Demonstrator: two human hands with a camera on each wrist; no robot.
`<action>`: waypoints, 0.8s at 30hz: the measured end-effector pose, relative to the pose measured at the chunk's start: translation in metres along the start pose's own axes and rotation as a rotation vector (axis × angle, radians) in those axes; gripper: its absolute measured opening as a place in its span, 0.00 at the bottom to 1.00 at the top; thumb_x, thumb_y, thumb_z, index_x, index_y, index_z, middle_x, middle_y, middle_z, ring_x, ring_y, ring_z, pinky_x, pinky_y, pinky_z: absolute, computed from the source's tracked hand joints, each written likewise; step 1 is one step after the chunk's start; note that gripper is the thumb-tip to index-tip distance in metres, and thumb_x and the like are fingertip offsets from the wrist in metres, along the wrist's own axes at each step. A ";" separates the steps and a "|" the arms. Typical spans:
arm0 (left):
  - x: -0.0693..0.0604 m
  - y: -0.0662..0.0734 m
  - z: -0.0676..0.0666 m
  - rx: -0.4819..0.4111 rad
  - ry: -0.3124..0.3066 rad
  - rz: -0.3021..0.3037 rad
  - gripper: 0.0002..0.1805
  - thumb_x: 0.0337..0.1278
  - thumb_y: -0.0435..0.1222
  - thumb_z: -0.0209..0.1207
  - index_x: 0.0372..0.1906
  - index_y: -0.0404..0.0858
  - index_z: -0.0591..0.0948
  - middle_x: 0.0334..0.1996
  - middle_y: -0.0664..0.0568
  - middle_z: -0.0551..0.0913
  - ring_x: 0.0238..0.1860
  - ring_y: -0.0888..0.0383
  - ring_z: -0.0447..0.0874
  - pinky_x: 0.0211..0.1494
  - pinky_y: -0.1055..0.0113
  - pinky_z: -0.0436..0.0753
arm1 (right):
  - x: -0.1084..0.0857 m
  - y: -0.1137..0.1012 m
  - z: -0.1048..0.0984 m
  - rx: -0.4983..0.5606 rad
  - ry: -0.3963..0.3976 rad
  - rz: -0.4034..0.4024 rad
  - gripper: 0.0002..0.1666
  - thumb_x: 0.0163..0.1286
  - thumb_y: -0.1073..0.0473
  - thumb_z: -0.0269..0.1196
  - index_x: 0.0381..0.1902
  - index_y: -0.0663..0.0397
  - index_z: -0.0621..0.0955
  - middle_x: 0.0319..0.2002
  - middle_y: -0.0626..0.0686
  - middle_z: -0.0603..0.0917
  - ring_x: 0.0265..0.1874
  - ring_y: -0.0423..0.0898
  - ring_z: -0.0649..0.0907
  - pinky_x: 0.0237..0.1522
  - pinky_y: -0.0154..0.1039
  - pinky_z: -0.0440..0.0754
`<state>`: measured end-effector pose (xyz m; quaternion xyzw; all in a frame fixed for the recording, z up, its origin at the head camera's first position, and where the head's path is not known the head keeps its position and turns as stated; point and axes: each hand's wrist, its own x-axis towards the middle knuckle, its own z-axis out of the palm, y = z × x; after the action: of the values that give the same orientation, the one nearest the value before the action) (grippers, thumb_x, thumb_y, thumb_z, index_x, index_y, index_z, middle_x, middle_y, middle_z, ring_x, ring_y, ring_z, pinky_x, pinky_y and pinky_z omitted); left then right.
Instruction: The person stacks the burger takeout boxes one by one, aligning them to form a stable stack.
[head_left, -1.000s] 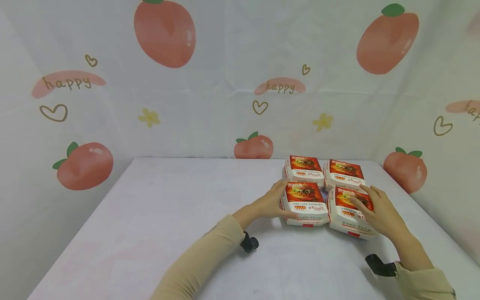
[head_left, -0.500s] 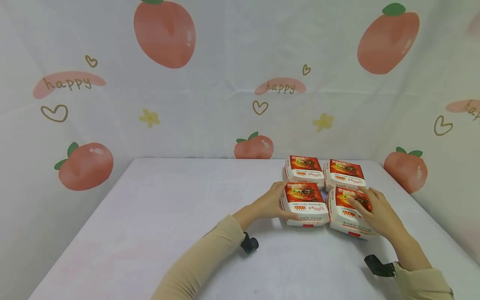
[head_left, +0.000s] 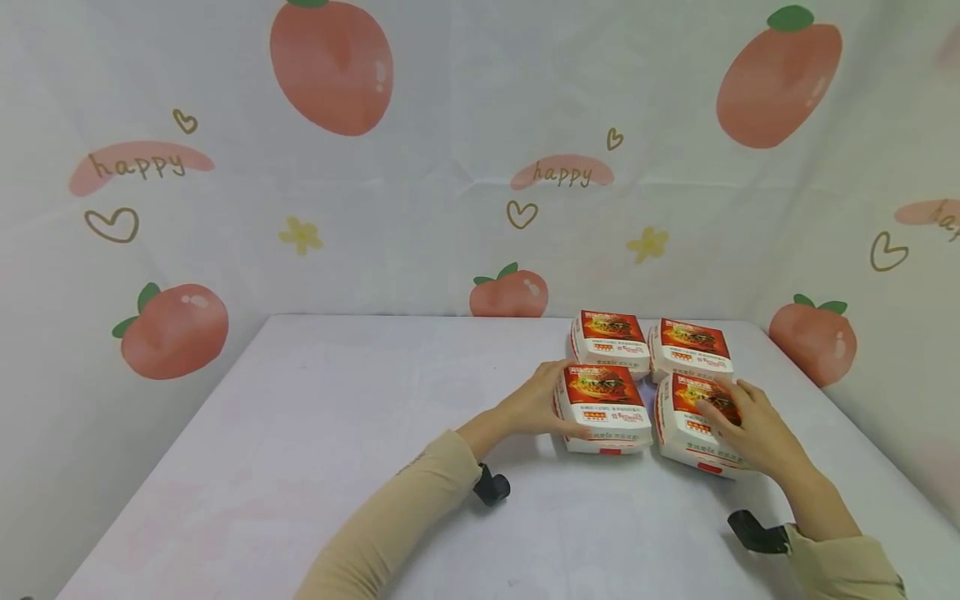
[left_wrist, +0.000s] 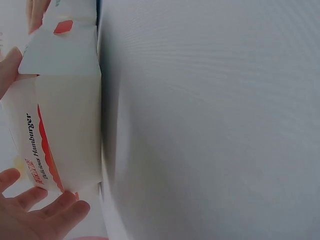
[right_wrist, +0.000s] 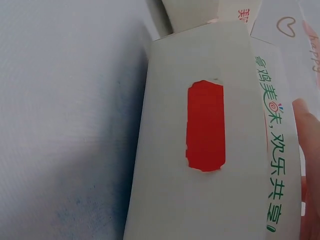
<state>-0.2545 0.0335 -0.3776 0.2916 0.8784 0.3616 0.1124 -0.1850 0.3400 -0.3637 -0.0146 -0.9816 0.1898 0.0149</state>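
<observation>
My left hand (head_left: pixel 536 402) holds the front-left hamburger box (head_left: pixel 606 398), thumb at its near side and fingers at its far left side. In the left wrist view, this white box (left_wrist: pixel 65 125) shows "Delicious Hamburger" on its side, and the hand's fingers (left_wrist: pixel 55 212) are spread against it. My right hand (head_left: pixel 757 429) grips the front-right hamburger box (head_left: pixel 678 437), thumb over its red printed lid; some fingers are hidden behind it. The right wrist view shows that box's near face (right_wrist: pixel 165 125) with a red tab (right_wrist: pixel 205 126). A narrow gap separates the two front boxes.
Two matching boxes stand behind, the back-left box (head_left: pixel 611 337) and the back-right box (head_left: pixel 690 346). All rest on a white table (head_left: pixel 360 400) near its far right. A fruit-patterned cloth (head_left: pixel 420 233) hangs behind. Black wrist devices (head_left: pixel 757 532) sit below the hands.
My left hand and the front-left box have shifted slightly left, opening a gap from the front-right box. My right hand has barely moved, and the other boxes stay put.
</observation>
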 end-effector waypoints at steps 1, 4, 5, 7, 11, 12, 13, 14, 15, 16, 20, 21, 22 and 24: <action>-0.001 0.000 -0.001 -0.001 0.002 0.000 0.57 0.38 0.55 0.70 0.72 0.46 0.50 0.69 0.50 0.57 0.66 0.56 0.61 0.68 0.55 0.69 | 0.000 0.000 0.001 -0.004 0.005 -0.004 0.47 0.68 0.33 0.46 0.69 0.65 0.54 0.62 0.81 0.52 0.57 0.79 0.59 0.51 0.77 0.61; -0.004 -0.001 -0.003 0.011 0.011 -0.005 0.57 0.37 0.56 0.70 0.72 0.46 0.51 0.69 0.50 0.57 0.66 0.56 0.61 0.68 0.55 0.69 | 0.001 0.002 0.003 -0.017 0.011 -0.011 0.46 0.69 0.34 0.47 0.68 0.67 0.56 0.62 0.81 0.54 0.56 0.79 0.60 0.51 0.76 0.62; -0.006 -0.002 -0.004 0.016 0.013 -0.005 0.57 0.37 0.56 0.70 0.72 0.46 0.51 0.69 0.50 0.57 0.66 0.56 0.61 0.68 0.55 0.69 | 0.002 0.002 0.003 -0.021 0.010 -0.008 0.47 0.69 0.34 0.47 0.68 0.67 0.56 0.61 0.81 0.54 0.56 0.78 0.61 0.51 0.76 0.63; -0.009 -0.004 -0.006 0.011 0.016 0.003 0.58 0.36 0.55 0.71 0.72 0.44 0.51 0.69 0.49 0.57 0.66 0.56 0.61 0.69 0.55 0.68 | 0.002 0.003 0.004 -0.027 0.004 -0.004 0.47 0.69 0.34 0.47 0.68 0.67 0.55 0.61 0.81 0.54 0.56 0.78 0.61 0.51 0.75 0.63; -0.017 -0.008 -0.011 -0.002 0.025 0.010 0.58 0.36 0.54 0.71 0.72 0.43 0.52 0.69 0.49 0.58 0.66 0.56 0.61 0.68 0.55 0.68 | 0.002 0.004 0.005 -0.030 -0.005 0.002 0.48 0.68 0.34 0.46 0.68 0.68 0.55 0.61 0.81 0.53 0.57 0.78 0.60 0.52 0.75 0.63; -0.019 -0.009 -0.013 -0.009 0.029 0.008 0.58 0.36 0.53 0.72 0.72 0.43 0.52 0.69 0.50 0.58 0.66 0.56 0.61 0.68 0.54 0.68 | 0.002 0.004 0.005 -0.030 -0.005 0.002 0.48 0.68 0.33 0.46 0.68 0.68 0.55 0.62 0.81 0.53 0.57 0.78 0.60 0.52 0.75 0.63; -0.021 -0.011 -0.015 -0.012 0.033 0.004 0.58 0.36 0.53 0.72 0.72 0.43 0.52 0.69 0.50 0.59 0.66 0.56 0.61 0.68 0.54 0.68 | 0.002 0.003 0.005 -0.030 -0.007 0.003 0.48 0.68 0.33 0.45 0.68 0.68 0.55 0.62 0.81 0.53 0.57 0.78 0.60 0.52 0.75 0.63; -0.024 -0.012 -0.017 -0.015 0.037 0.000 0.58 0.36 0.53 0.72 0.72 0.43 0.52 0.68 0.50 0.59 0.66 0.56 0.61 0.68 0.54 0.68 | 0.002 0.003 0.005 -0.030 -0.009 0.003 0.49 0.68 0.33 0.45 0.68 0.68 0.55 0.62 0.81 0.53 0.57 0.78 0.60 0.52 0.75 0.63; -0.026 -0.014 -0.019 -0.017 0.040 -0.003 0.58 0.36 0.53 0.72 0.72 0.44 0.52 0.68 0.50 0.59 0.66 0.56 0.61 0.68 0.53 0.68 | 0.002 0.003 0.005 -0.030 -0.009 0.002 0.49 0.68 0.32 0.45 0.68 0.68 0.55 0.62 0.81 0.53 0.57 0.78 0.60 0.52 0.75 0.63; -0.029 -0.015 -0.022 -0.021 0.043 -0.004 0.58 0.36 0.53 0.72 0.72 0.43 0.52 0.69 0.50 0.58 0.66 0.56 0.61 0.68 0.53 0.68 | 0.002 0.003 0.005 -0.029 -0.010 0.002 0.49 0.68 0.32 0.45 0.68 0.68 0.56 0.62 0.81 0.53 0.57 0.78 0.60 0.52 0.75 0.63; -0.039 -0.020 -0.031 -0.039 0.050 -0.020 0.57 0.37 0.52 0.72 0.72 0.45 0.51 0.69 0.50 0.57 0.67 0.54 0.62 0.67 0.52 0.69 | 0.002 0.002 0.004 -0.028 -0.012 0.002 0.49 0.68 0.32 0.45 0.68 0.69 0.56 0.62 0.81 0.53 0.57 0.78 0.60 0.52 0.75 0.62; -0.042 -0.022 -0.033 -0.040 0.052 -0.026 0.57 0.37 0.52 0.71 0.72 0.45 0.51 0.69 0.50 0.57 0.67 0.53 0.63 0.67 0.52 0.70 | 0.001 0.002 0.004 -0.029 -0.013 0.002 0.49 0.68 0.32 0.45 0.68 0.69 0.56 0.61 0.81 0.53 0.57 0.78 0.60 0.52 0.75 0.63; -0.044 -0.024 -0.035 -0.042 0.055 -0.032 0.57 0.38 0.52 0.71 0.72 0.46 0.51 0.69 0.50 0.57 0.67 0.52 0.63 0.66 0.51 0.70 | 0.001 0.002 0.003 -0.029 -0.013 0.002 0.49 0.68 0.33 0.45 0.68 0.69 0.56 0.61 0.81 0.53 0.57 0.78 0.60 0.52 0.75 0.63; -0.049 -0.028 -0.039 -0.047 0.063 -0.041 0.57 0.37 0.51 0.72 0.72 0.47 0.51 0.69 0.49 0.57 0.67 0.50 0.63 0.66 0.50 0.70 | 0.001 0.001 0.003 -0.028 -0.017 0.005 0.49 0.69 0.33 0.44 0.68 0.69 0.55 0.62 0.81 0.53 0.57 0.78 0.60 0.52 0.75 0.62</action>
<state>-0.2427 -0.0339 -0.3706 0.2591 0.8787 0.3886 0.0989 -0.1865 0.3402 -0.3671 -0.0157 -0.9842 0.1764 0.0060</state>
